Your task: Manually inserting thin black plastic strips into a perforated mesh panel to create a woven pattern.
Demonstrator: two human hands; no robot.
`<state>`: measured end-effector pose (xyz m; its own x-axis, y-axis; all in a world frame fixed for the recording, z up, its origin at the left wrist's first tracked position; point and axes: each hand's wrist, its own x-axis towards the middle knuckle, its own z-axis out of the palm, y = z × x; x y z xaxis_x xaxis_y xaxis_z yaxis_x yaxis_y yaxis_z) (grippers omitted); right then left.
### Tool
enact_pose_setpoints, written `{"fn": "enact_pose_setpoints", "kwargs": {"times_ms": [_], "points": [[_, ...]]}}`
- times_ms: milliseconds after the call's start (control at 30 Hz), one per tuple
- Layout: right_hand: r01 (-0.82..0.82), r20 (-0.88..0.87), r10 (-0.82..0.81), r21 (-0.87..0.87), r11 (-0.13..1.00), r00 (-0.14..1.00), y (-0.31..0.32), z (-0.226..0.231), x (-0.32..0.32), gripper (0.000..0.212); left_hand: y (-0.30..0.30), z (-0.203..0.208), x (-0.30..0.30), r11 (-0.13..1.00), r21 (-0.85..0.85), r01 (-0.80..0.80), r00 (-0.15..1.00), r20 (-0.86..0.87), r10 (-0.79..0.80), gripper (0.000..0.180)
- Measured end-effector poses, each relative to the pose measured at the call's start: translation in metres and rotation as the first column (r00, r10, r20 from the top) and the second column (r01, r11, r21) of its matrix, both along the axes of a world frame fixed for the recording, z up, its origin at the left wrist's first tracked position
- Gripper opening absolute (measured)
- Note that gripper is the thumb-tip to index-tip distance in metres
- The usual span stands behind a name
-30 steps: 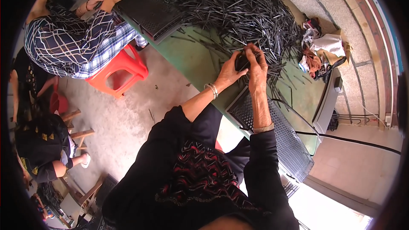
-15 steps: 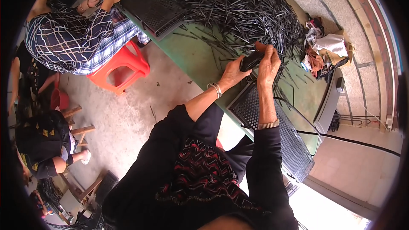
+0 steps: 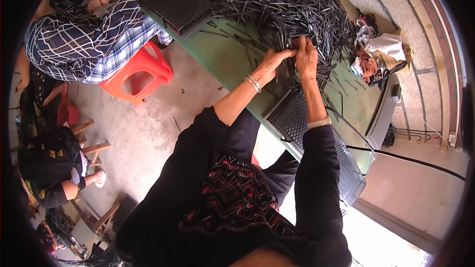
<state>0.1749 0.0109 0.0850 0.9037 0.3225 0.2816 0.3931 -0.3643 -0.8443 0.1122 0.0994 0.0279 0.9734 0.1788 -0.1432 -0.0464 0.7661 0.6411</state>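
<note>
Over the near edge of the heap of thin black strips (image 3: 277,0), my two hands meet at the fingertips. My left hand (image 3: 269,65), with bangles at its wrist, has thumb and fingers closed toward the right one. My right hand (image 3: 307,59) is curled shut beside it, a banded bracelet on the wrist. A small reddish-brown piece (image 3: 297,42) shows at its fingertips. Dark, smeared shapes lie just under the hands; what each grips is hidden. Below my right forearm, a black perforated tray (image 3: 292,116) rests at the table's edge.
Another dark perforated tray (image 3: 180,7) lies on the green table (image 3: 208,52) at the left, beside a person in a plaid shirt (image 3: 74,42) on a red stool (image 3: 143,76). Cloths and wrappers (image 3: 381,49) fill a box at the right. A black cable (image 3: 415,160) crosses there.
Both hands have moved slightly away from me, further into the heap. The black bundle that showed between them no longer shows clearly. The other person's arm has reached further over the table.
</note>
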Motion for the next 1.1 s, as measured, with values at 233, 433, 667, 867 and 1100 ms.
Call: {"fn": "enact_pose_setpoints", "kwargs": {"times_ms": [233,433,667,867,1100], "points": [[-0.097,0.136,0.175,-0.448,0.889,0.975,-0.025,0.007,0.008,0.051,0.026,0.011,-0.016,0.996,-0.058,0.061,0.995,-0.08,-0.066,0.019],[-0.734,-0.771,0.418,-0.093,0.672,0.481,-0.029,0.01,-0.051,0.028,0.066,0.012,-0.023,0.989,-0.085,-0.119,0.992,-0.043,0.116,0.024],[-0.186,0.022,0.332,-0.792,0.581,0.943,-0.036,-0.042,-0.004,0.052,0.045,0.021,-0.039,0.959,0.259,-0.116,0.985,-0.095,0.145,0.023],[-0.12,-0.339,0.157,0.13,0.984,0.927,-0.007,0.051,-0.081,0.062,-0.007,0.031,-0.056,0.675,0.668,-0.313,0.946,0.159,0.282,0.029],[-0.066,-0.357,0.159,0.259,0.964,0.92,-0.021,0.028,-0.1,0.049,-0.03,0.011,-0.079,0.548,0.784,-0.291,0.951,0.173,0.258,0.051]]}}
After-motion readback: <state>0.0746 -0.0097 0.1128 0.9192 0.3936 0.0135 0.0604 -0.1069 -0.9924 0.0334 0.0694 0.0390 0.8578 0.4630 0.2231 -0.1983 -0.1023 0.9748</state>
